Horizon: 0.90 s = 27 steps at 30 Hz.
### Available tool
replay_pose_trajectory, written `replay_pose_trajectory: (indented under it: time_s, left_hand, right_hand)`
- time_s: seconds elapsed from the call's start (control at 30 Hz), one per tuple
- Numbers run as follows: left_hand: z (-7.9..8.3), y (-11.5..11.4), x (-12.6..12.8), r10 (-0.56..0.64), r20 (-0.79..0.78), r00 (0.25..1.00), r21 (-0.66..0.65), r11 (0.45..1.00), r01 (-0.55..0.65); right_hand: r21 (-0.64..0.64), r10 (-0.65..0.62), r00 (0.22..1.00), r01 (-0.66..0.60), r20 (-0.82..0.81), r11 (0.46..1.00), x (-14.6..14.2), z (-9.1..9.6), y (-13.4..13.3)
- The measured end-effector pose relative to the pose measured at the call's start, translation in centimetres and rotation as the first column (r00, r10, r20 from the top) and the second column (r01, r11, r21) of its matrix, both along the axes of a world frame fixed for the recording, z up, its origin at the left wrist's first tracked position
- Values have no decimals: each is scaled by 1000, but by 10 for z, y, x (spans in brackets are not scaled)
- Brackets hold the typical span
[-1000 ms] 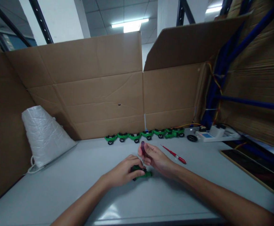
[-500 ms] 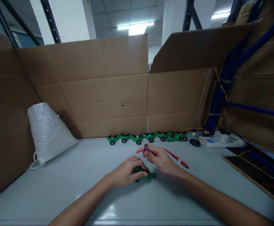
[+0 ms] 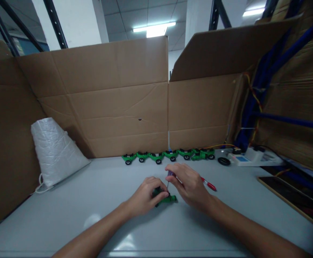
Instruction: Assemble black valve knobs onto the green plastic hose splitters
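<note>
My left hand (image 3: 148, 196) is closed on a small green toy vehicle (image 3: 169, 199) and steadies it on the table; the fingers hide much of the toy. Just to the right, my right hand (image 3: 190, 184) grips the purple handle of a screwdriver (image 3: 170, 173). Its thin shaft points down, slightly tilted, and the tip meets the top of the toy near my left fingertips. The exact contact point is too small to make out. Partly behind my right hand lies a red screwdriver (image 3: 209, 184).
Several green toy vehicles (image 3: 156, 157) with black wheels stand in a row along the cardboard wall (image 3: 118, 114). A black ring (image 3: 223, 161) and a white power strip (image 3: 255, 158) lie at the back right. A white bag (image 3: 56, 154) stands at left, a dark panel (image 3: 293, 200) at right.
My right hand has moved right and closed its fingers over the screwdriver's handle, which now leans to the right. It covers more of the red screwdriver. My left hand stays on the toy.
</note>
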State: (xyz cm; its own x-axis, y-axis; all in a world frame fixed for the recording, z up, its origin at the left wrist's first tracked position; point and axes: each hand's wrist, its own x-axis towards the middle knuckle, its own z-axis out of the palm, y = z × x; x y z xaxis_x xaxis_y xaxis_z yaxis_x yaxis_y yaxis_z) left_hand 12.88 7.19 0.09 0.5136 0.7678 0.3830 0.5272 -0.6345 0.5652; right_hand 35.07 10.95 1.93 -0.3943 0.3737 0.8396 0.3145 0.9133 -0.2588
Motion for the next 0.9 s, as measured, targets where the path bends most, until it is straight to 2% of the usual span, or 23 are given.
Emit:
replay_pose_trajectory:
  time_s: [0.17,0.43,0.53,0.67,0.8,0.9]
  left_hand:
    - [-9,-1,4,36,23,999,23,999,-37]
    - [-8,-1,5,22,82,996,8,1000,-23]
    - [-7,-1,7,40,129,991,-23,999,-37]
    - [-9,-1,8,92,160,983,-75,994,-80]
    - [-10,0,8,89,154,984,-83,994,-77]
    - [-7,0,8,78,138,987,-76,995,-68]
  right_hand:
    - [-4,-23,999,23,-35,1000,0,6,-2]
    - [13,120,993,-120,-12,993,-4,6,-1]
    - [-98,147,985,-156,-91,983,-7,2,-4]
    - [-298,158,971,-208,-182,932,-10,-5,-8]
    - [-393,142,951,-245,-274,886,-13,-5,-6]
    - [-471,153,911,-334,-382,816,-16,-1,-3]
